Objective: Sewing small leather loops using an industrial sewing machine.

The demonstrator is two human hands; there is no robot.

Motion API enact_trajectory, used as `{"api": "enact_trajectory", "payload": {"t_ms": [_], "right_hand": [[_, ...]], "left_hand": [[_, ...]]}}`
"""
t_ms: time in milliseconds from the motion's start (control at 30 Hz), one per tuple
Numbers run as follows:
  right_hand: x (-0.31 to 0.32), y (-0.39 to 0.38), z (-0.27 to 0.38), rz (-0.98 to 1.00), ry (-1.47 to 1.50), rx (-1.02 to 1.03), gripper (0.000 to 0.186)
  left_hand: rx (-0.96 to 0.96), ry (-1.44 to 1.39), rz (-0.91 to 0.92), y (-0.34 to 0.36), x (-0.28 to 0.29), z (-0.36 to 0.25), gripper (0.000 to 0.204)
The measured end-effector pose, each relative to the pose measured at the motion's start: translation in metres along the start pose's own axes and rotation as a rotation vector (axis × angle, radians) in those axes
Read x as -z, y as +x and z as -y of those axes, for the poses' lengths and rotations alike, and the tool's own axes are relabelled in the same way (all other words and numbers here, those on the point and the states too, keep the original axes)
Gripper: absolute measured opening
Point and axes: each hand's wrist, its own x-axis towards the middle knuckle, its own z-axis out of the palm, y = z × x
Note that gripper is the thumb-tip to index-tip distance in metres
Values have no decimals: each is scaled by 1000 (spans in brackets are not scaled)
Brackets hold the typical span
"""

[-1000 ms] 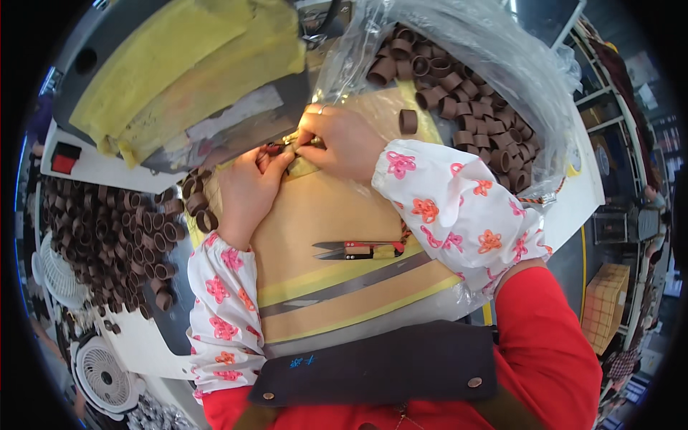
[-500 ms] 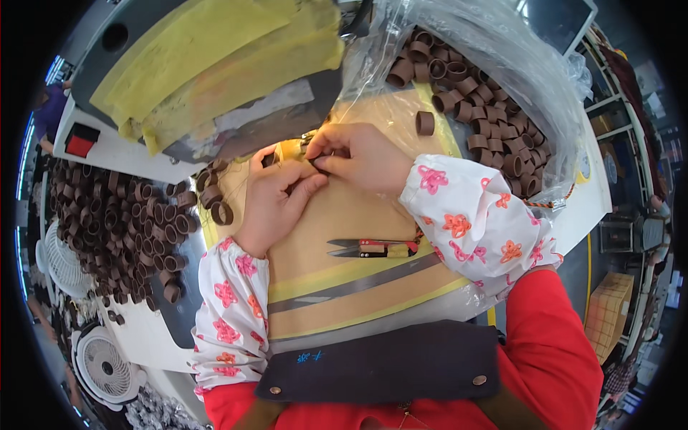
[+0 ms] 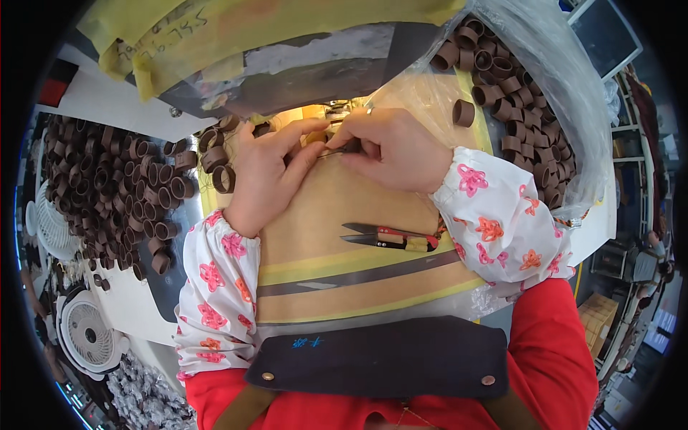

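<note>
My left hand [image 3: 269, 172] has its fingers curled beside the lit metal fitting [image 3: 337, 109] beneath the machine body [image 3: 258, 68], its fingertips meeting those of my right hand. My right hand [image 3: 390, 150] is pinched around a small, thin dark piece [image 3: 337, 150], too hidden to name; whether my left fingers also grip it I cannot make out. Thread snips [image 3: 390, 238] with red and black handles lie on the tan mat [image 3: 322, 208] below my hands. Several loose brown rings [image 3: 222, 179] sit to the left of my left hand, with fine threads around them.
A big heap of brown rings [image 3: 129, 186] is at the left; more rings lie in a clear plastic bag [image 3: 573, 107] at the upper right, with one separate ring [image 3: 462, 112]. A white fan [image 3: 89, 333] stands lower left. Shelving [image 3: 623, 165] runs along the far right.
The view has shifted, so the machine and bag sit differently. Both hands have stayed at the lit fitting while their fingers shifted, the left ones curling closer to the right ones.
</note>
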Motion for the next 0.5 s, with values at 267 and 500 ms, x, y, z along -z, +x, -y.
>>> {"api": "enact_trajectory", "payload": {"t_ms": [267, 500], "right_hand": [[-2, 7, -14, -220, -64, -5, 8], [-4, 12, -19, -283, -90, -9, 7]], "left_hand": [[233, -24, -71, 13, -10, -7, 22], [289, -87, -132, 18, -19, 0, 22]]}}
